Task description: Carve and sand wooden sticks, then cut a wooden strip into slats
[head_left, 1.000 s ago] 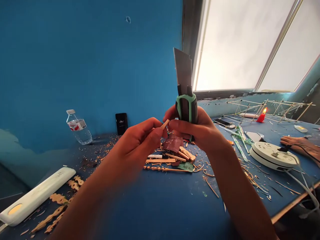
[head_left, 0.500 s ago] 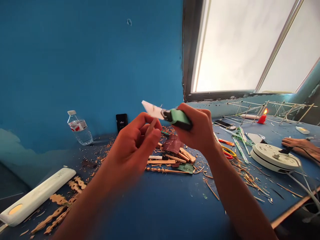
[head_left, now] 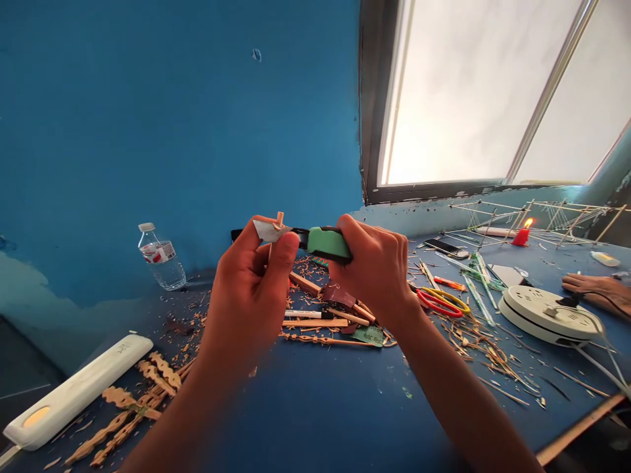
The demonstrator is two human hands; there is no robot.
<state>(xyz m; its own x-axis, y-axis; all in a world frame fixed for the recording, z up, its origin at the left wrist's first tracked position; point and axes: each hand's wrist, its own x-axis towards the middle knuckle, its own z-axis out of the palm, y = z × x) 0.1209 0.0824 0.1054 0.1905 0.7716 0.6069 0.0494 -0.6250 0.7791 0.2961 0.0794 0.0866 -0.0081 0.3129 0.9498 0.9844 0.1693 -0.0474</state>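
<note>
My right hand (head_left: 374, 266) is wrapped round the green and black handle of a utility knife (head_left: 328, 243). Its wide blade points left and lies against a thin wooden stick (head_left: 280, 218), whose tip rises above the blade. That stick is pinched in my left hand (head_left: 251, 282), with the thumb by the blade's base; the fingers hide its lower part. Below both hands, a marker (head_left: 303, 315), sandpaper (head_left: 340, 294), a carved stick (head_left: 325, 339) and a green card (head_left: 369, 336) lie among wood shavings.
Left stand a water bottle (head_left: 162, 259), a white power strip (head_left: 79, 391) and carved wooden pieces (head_left: 123, 397). Right are scissors (head_left: 444, 302), a round power socket (head_left: 547, 315), a lit red candle (head_left: 522, 235) near a stick frame (head_left: 582, 210), and another person's hand (head_left: 594, 289).
My right hand has moved the knife left and slightly down, bringing the blade across the stick's upper end. My left hand has shifted slightly left, and the stick now stands more upright.
</note>
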